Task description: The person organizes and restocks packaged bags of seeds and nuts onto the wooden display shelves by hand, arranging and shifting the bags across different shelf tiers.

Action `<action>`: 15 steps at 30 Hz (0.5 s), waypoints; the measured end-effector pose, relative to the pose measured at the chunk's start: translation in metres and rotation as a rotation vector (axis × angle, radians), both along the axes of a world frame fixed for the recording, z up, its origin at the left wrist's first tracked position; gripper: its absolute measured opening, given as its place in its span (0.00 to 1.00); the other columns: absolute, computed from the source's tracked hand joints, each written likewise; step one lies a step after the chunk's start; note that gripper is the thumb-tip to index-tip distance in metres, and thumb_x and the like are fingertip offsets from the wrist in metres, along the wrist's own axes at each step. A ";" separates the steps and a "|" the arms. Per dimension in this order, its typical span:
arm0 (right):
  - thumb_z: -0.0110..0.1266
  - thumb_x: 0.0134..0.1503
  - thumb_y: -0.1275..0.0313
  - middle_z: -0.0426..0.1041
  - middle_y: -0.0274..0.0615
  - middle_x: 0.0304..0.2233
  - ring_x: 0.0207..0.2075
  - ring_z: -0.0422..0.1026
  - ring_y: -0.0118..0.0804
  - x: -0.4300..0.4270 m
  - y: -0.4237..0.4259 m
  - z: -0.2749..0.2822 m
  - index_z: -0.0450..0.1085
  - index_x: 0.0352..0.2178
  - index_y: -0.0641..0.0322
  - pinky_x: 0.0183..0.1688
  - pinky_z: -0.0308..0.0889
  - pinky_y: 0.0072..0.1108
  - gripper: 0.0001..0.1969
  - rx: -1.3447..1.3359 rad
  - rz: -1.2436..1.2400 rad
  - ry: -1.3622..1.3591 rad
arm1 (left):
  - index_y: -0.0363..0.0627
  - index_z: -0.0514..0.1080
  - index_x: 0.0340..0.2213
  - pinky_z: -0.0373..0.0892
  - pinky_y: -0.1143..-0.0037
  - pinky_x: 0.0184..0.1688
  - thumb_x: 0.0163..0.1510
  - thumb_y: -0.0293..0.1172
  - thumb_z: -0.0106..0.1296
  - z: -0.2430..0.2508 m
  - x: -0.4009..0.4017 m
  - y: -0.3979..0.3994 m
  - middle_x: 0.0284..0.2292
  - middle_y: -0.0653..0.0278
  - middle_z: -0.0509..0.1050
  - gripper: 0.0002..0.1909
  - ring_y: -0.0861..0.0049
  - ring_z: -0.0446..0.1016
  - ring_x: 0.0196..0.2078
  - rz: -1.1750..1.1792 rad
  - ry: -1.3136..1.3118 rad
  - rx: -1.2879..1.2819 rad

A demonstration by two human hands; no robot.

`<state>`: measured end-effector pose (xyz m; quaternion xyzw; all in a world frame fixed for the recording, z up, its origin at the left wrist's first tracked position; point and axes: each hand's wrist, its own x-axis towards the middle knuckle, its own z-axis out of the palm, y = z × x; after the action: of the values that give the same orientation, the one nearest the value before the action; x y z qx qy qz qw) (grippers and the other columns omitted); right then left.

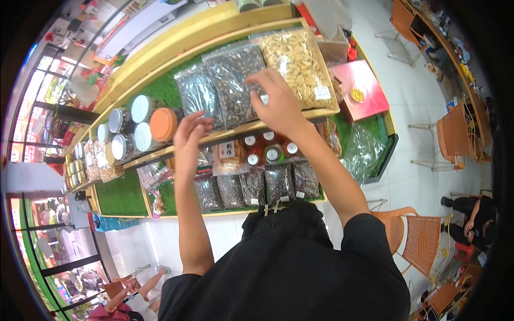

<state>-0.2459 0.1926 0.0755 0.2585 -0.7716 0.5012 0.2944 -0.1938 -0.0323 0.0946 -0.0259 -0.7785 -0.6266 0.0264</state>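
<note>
My left hand [190, 134], fingers apart and a little blurred, hovers beside the near edge of a clear plastic bag of dark dried goods [196, 91]. My right hand [278, 101] is over the near right part of a second bag of dark dried pieces [235, 76], thumb and fingers parted with nothing between them. Whether its fingertips touch the plastic I cannot tell. Right of it lies a large clear bag of pale yellow dried slices [291, 60] with a white label. All three bags rest side by side on the upper wooden shelf, lined with artificial grass [164, 86].
Lidded jars, one with an orange lid [163, 124], stand left of the bags. Below are bottles with white caps [253, 159] and several bags of dark goods [279, 182]. A pink box [361, 90] sits at right. Wicker chairs [421, 236] and seated people are farther off.
</note>
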 end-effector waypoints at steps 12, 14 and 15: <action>0.45 0.53 0.67 0.65 0.53 0.47 0.50 0.62 0.49 -0.061 -0.029 -0.030 0.63 0.45 0.64 0.54 0.56 0.34 0.19 0.396 -0.361 0.056 | 0.33 0.49 0.55 0.67 0.74 0.35 0.48 0.28 0.51 -0.040 -0.039 0.058 0.40 0.57 0.65 0.35 0.77 0.65 0.33 0.277 -0.199 0.237; 0.46 0.52 0.69 0.69 0.48 0.42 0.46 0.66 0.44 -0.060 -0.025 -0.028 0.67 0.40 0.63 0.48 0.62 0.30 0.15 0.289 -0.328 0.062 | 0.32 0.52 0.53 0.67 0.76 0.33 0.50 0.33 0.51 -0.030 -0.051 0.058 0.38 0.59 0.68 0.33 0.80 0.66 0.30 0.225 -0.316 0.378; 0.46 0.52 0.69 0.69 0.48 0.42 0.46 0.66 0.44 -0.059 -0.025 -0.026 0.67 0.40 0.63 0.48 0.62 0.30 0.15 0.274 -0.335 0.059 | 0.31 0.53 0.52 0.67 0.76 0.33 0.50 0.34 0.52 -0.026 -0.059 0.054 0.38 0.59 0.68 0.32 0.79 0.67 0.32 0.161 -0.352 0.401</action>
<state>-0.3048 0.1680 0.0493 0.1789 -0.8558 0.3279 0.3579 -0.2525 0.0219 0.0688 0.1512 -0.6311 -0.7589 -0.0550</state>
